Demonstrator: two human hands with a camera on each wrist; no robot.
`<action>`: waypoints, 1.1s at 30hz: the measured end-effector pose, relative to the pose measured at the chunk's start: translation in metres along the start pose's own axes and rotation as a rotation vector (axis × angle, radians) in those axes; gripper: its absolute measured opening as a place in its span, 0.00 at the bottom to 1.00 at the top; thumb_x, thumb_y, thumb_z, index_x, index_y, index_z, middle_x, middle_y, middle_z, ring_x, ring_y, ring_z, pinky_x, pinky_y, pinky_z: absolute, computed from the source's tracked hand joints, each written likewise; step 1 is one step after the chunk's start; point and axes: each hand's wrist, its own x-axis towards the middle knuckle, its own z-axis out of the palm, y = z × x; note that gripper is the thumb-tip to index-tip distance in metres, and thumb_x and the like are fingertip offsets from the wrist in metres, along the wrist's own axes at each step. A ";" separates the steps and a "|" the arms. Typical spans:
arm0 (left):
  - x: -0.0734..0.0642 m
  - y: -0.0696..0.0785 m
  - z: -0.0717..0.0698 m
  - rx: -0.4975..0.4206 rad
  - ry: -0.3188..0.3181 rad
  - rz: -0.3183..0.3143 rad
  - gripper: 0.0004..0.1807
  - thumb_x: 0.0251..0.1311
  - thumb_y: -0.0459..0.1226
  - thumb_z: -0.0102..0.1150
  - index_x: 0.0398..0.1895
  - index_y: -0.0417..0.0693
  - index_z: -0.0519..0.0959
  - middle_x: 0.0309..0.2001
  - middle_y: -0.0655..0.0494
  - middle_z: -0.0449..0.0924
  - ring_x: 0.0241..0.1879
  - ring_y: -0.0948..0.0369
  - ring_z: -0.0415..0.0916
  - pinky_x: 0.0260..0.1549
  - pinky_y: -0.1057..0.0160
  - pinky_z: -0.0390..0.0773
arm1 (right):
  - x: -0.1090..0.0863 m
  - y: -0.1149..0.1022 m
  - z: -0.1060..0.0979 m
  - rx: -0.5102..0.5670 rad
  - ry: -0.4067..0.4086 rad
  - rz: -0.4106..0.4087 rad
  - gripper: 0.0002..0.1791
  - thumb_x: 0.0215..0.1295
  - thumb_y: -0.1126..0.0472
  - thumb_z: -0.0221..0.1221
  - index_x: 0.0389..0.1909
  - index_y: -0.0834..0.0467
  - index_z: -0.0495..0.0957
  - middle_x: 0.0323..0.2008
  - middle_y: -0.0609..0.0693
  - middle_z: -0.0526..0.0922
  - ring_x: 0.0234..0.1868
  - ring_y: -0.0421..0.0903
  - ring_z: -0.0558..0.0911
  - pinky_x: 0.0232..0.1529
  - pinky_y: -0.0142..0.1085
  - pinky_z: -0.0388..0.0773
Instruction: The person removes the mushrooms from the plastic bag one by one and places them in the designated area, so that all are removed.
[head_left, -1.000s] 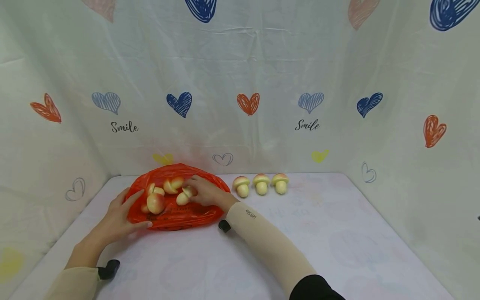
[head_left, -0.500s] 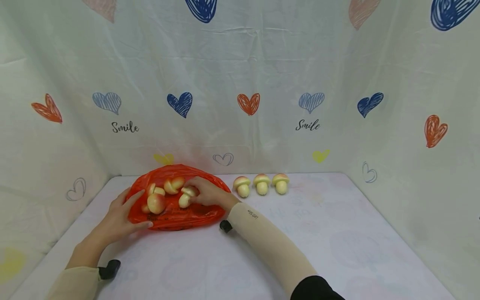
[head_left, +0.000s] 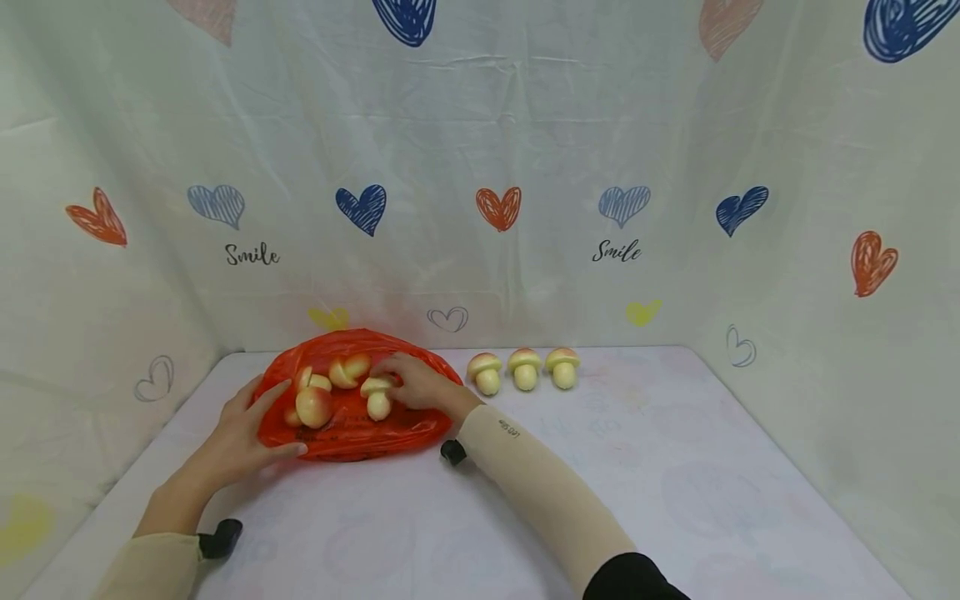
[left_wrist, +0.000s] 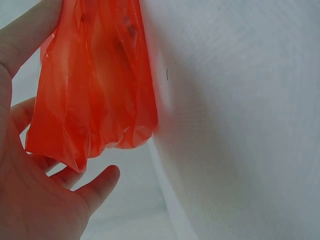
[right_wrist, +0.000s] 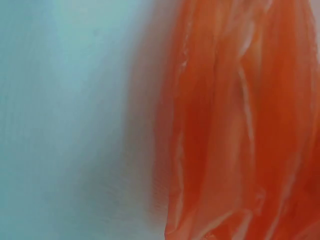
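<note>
In the head view a red plastic bag (head_left: 352, 437) lies spread at the back left of the table, its mouth open. My right hand (head_left: 416, 382) reaches over its right side and pinches a mushroom (head_left: 378, 407) by the cap, stem pointing toward me. Several more mushrooms (head_left: 313, 407) with pinkish-yellow caps lie in the bag to the left. My left hand (head_left: 243, 429) spreads around the bag's left edge, fingers and thumb apart. In the left wrist view the bag's gathered side (left_wrist: 100, 90) sits between that thumb and fingers. The right wrist view shows only bag folds (right_wrist: 235, 120) and the table.
Three mushrooms (head_left: 524, 369) stand in a row along the table's back edge, right of the bag. The white table (head_left: 600, 475) stretches forward and right. A white curtain (head_left: 555, 125) printed with hearts rises behind it and at both sides.
The mushroom in my right hand has turned from a tilt to stem straight toward me and shifted slightly right. My left hand and the bag have stayed in place.
</note>
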 end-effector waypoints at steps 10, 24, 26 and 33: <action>0.001 -0.001 0.000 0.004 0.007 0.007 0.55 0.42 0.52 0.74 0.71 0.42 0.56 0.68 0.27 0.42 0.62 0.27 0.46 0.50 0.23 0.56 | 0.003 -0.008 0.011 -0.056 -0.024 0.049 0.32 0.55 0.45 0.67 0.61 0.46 0.70 0.58 0.44 0.68 0.55 0.38 0.68 0.57 0.30 0.67; 0.001 -0.003 0.002 0.003 0.012 0.017 0.54 0.42 0.51 0.74 0.71 0.41 0.56 0.68 0.27 0.43 0.62 0.28 0.46 0.50 0.23 0.56 | -0.001 -0.001 0.013 0.005 -0.075 0.036 0.32 0.56 0.53 0.67 0.63 0.43 0.67 0.61 0.44 0.63 0.58 0.39 0.64 0.56 0.33 0.68; 0.000 -0.003 0.002 0.004 0.010 0.017 0.54 0.43 0.51 0.74 0.71 0.41 0.56 0.68 0.27 0.43 0.62 0.28 0.46 0.50 0.23 0.56 | -0.001 0.000 0.013 0.008 -0.081 0.038 0.34 0.56 0.51 0.68 0.63 0.43 0.67 0.62 0.44 0.63 0.59 0.40 0.63 0.57 0.33 0.68; 0.001 -0.002 0.001 0.001 0.016 0.027 0.54 0.43 0.51 0.74 0.70 0.41 0.57 0.68 0.26 0.43 0.62 0.28 0.46 0.50 0.23 0.56 | -0.003 -0.001 0.012 -0.014 -0.070 0.022 0.35 0.55 0.50 0.69 0.63 0.46 0.67 0.61 0.45 0.64 0.60 0.39 0.63 0.58 0.32 0.67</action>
